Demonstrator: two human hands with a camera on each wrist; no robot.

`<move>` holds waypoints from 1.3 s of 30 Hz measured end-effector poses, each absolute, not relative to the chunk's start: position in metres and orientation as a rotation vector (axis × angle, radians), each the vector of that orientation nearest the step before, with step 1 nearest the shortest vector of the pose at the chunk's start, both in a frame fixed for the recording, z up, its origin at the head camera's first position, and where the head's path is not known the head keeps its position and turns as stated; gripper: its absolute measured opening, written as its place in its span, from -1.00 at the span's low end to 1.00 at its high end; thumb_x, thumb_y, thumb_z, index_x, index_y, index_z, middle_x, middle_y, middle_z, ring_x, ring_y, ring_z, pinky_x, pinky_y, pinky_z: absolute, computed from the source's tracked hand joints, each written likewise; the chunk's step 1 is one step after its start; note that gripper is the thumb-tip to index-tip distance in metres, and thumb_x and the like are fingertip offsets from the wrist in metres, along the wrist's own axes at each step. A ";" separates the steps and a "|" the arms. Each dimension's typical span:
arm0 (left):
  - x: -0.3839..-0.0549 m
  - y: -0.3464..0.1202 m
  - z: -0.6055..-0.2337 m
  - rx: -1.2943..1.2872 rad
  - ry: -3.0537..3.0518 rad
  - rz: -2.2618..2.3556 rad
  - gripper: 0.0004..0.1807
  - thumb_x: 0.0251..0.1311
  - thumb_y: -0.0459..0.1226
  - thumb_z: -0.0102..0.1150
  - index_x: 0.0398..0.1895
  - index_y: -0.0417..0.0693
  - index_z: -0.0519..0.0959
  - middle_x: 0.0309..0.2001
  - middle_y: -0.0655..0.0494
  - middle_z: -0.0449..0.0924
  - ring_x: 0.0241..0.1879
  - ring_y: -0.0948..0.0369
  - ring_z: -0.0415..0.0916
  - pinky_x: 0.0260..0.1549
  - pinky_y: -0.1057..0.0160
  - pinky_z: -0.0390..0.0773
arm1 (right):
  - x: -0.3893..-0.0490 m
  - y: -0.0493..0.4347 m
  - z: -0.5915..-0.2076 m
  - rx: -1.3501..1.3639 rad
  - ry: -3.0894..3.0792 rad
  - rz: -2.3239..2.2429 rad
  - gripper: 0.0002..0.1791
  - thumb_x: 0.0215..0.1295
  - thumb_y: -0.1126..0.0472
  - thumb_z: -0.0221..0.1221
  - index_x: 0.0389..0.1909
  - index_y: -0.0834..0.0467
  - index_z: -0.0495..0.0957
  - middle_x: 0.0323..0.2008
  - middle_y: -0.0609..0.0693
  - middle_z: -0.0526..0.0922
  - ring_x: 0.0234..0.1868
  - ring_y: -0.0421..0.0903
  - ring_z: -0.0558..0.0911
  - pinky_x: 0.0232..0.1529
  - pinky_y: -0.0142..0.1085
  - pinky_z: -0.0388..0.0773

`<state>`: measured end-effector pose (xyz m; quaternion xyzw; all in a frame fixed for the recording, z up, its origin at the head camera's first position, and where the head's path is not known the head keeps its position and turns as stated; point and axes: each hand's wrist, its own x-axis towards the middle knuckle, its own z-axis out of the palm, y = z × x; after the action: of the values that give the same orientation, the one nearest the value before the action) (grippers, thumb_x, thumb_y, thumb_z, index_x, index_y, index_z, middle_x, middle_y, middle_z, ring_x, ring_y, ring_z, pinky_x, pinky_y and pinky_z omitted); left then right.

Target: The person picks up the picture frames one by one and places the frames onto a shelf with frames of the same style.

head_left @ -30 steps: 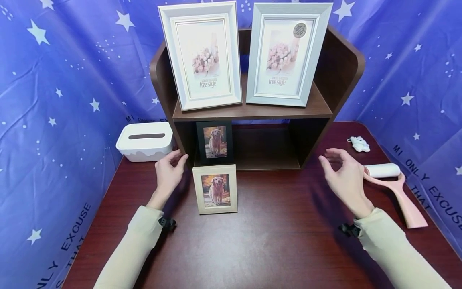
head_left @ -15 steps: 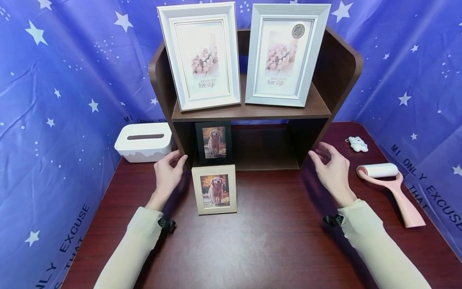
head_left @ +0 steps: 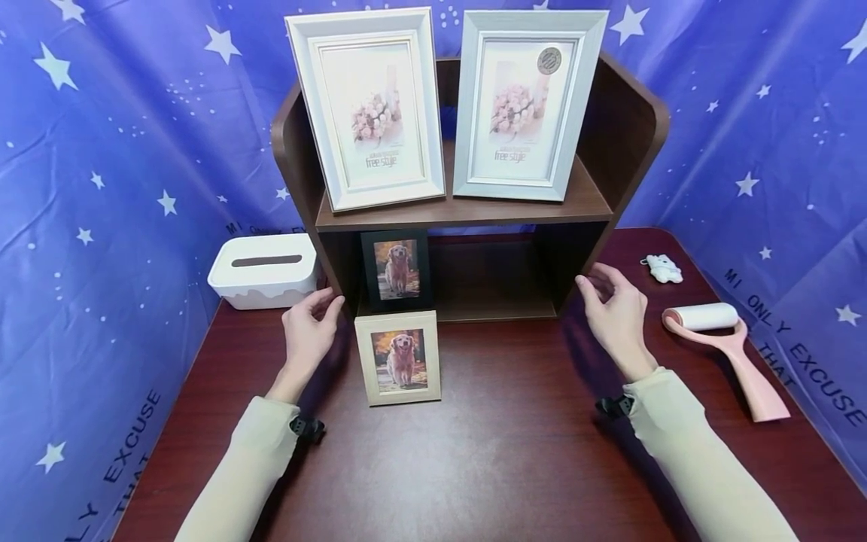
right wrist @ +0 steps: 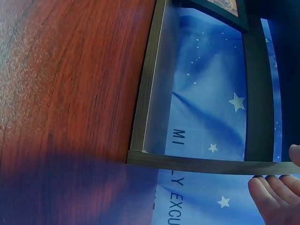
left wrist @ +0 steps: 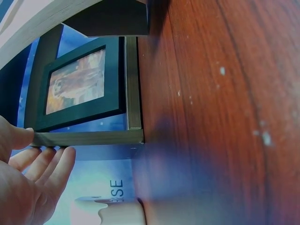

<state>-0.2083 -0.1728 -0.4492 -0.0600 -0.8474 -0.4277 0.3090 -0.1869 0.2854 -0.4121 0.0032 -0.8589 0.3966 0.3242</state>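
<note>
A dark brown two-tier desktop shelf (head_left: 467, 216) stands at the back of the table. My left hand (head_left: 308, 335) pinches the front edge of its left side panel, thumb on the inner side and fingers outside, as the left wrist view shows. At the opposite panel, my right hand (head_left: 618, 316) holds the edge the same way, fingers (right wrist: 267, 192) against the outside. A white picture frame (head_left: 375, 135) and a pale grey one (head_left: 515, 113) lean on the upper tier. Inside the lower tier is a black frame (head_left: 396, 271); a cream frame (head_left: 402, 357) stands in front.
A white tissue box (head_left: 263, 271) sits left of the shelf. To the right lie a pink-handled lint roller (head_left: 734, 346) and a small white plush charm (head_left: 662, 269). A blue curtain with stars (head_left: 101, 188) hangs around the table (head_left: 433, 467).
My right hand has moved left from near the lint roller and taken hold of the shelf's right panel. My left hand stays at the left panel. The head view has shifted slightly.
</note>
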 end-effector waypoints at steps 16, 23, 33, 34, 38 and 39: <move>-0.185 -0.176 -0.445 -0.175 -2.330 -1.135 -0.75 0.17 -0.21 0.30 -0.12 -0.14 0.70 -0.29 0.07 0.71 -0.38 0.21 0.61 -0.41 0.39 0.44 | -0.194 0.291 -0.416 -0.001 -2.219 0.982 -0.75 0.24 0.21 0.25 -0.14 0.27 0.63 -0.30 0.09 0.71 -0.36 -0.63 0.46 -0.16 -0.48 0.29; -0.169 -0.183 -0.444 -0.134 -2.397 -1.237 -0.68 0.28 -0.11 0.18 -0.10 -0.16 0.69 -0.34 0.05 0.71 -0.40 0.21 0.62 -0.36 0.45 0.45 | -0.195 0.292 -0.415 0.031 -2.230 0.971 -0.77 0.23 0.22 0.25 -0.17 0.28 0.64 -0.31 0.12 0.71 -0.37 -0.66 0.43 -0.07 -0.23 0.30; -0.152 -0.185 -0.433 -0.135 -2.436 -1.923 -0.53 0.34 -0.17 0.12 0.10 -0.42 0.48 -0.10 -0.40 0.57 -0.22 -0.07 0.64 -0.22 0.05 0.57 | -0.195 0.292 -0.412 0.017 -2.239 0.941 -0.76 0.21 0.18 0.28 -0.21 0.27 0.65 -0.35 0.10 0.71 -0.40 -0.59 0.46 -0.15 -0.39 0.30; -0.151 -0.185 -0.434 -0.135 -2.438 -1.966 -0.53 0.33 -0.20 0.14 0.13 -0.43 0.46 -0.07 -0.40 0.55 -0.21 -0.03 0.64 -0.21 0.06 0.57 | -0.196 0.292 -0.412 0.016 -2.241 0.939 -0.76 0.21 0.17 0.28 -0.21 0.27 0.65 -0.35 0.09 0.71 -0.39 -0.59 0.46 -0.15 -0.41 0.30; -0.149 -0.185 -0.436 -0.169 -2.439 -2.071 -0.53 0.26 -0.31 0.21 0.15 -0.44 0.44 0.00 -0.37 0.53 -0.19 0.11 0.63 -0.20 0.10 0.57 | -0.197 0.292 -0.411 0.017 -2.243 0.940 -0.75 0.20 0.15 0.29 -0.22 0.26 0.64 -0.36 0.09 0.70 -0.41 -0.62 0.43 -0.15 -0.44 0.28; -0.148 -0.185 -0.437 -0.181 -2.454 -2.057 -0.53 0.23 -0.31 0.24 0.15 -0.41 0.45 -0.01 -0.34 0.54 -0.18 0.10 0.63 -0.20 0.12 0.58 | -0.197 0.291 -0.411 0.018 -2.242 0.940 -0.75 0.20 0.14 0.29 -0.23 0.26 0.64 -0.36 0.09 0.70 -0.41 -0.63 0.43 -0.15 -0.44 0.28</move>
<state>-0.1478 -0.1846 -0.4367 -0.0564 -0.7649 -0.6409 -0.0328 -0.1970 0.2913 -0.4114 0.0069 -0.8647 0.3625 0.3476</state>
